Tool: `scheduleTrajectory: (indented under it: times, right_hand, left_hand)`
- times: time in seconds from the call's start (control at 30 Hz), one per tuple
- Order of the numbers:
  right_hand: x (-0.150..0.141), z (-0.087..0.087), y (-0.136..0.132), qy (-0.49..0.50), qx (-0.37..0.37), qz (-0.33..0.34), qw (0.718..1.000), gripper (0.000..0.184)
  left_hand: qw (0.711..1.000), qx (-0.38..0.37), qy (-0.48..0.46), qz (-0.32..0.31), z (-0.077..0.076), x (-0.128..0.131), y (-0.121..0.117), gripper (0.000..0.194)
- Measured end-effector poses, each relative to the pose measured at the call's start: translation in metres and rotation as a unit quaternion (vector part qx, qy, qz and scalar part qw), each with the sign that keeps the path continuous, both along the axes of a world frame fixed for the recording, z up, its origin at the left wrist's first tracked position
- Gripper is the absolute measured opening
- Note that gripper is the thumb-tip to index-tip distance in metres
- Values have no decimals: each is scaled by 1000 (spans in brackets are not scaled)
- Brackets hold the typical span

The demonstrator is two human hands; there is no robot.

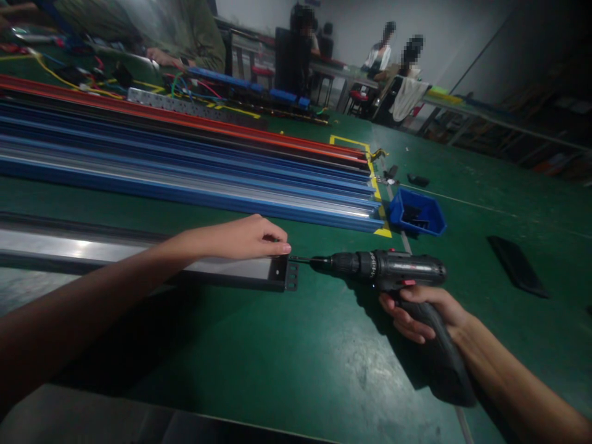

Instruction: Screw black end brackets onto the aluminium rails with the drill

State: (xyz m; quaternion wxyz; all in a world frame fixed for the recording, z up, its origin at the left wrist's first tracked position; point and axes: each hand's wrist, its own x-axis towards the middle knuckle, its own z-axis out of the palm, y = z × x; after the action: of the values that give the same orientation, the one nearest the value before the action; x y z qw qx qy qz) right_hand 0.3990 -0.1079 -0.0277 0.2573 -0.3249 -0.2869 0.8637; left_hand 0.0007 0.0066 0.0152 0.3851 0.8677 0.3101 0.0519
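Observation:
My left hand (243,237) lies over the right end of a long dark metal profile (235,269) with a shiny silver face. Its fingers are closed on the profile's far edge; whether a small screw is also between them cannot be made out. At that end sits a black end cap (291,277) with small holes. A black cordless drill (409,269) is gripped by the handle in my right hand (420,311). The drill lies level, pointing left, and its long bit (303,260) reaches the end cap beside my left fingertips.
Several blue profiles (277,200) and a red profile (259,132) lie beyond on the green table (333,370). A blue bin (419,213) holds dark parts. A black flat object (518,265) lies at right. Across the table, a person's hand (161,57) is near wires.

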Motion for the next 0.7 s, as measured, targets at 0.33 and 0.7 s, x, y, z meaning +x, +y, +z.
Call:
scheduleTrajectory:
  times: [0.33,0.7]
  right_hand:
    - [-2,1,2,5,-7,6,1000,28]
    - [-2,-1,3,24,-15,7,1000,29]
  left_hand:
    - [1000,4,4,-1,1,1,-1,44]
    - [1000,-8,-8,8,-1,0,0,41]
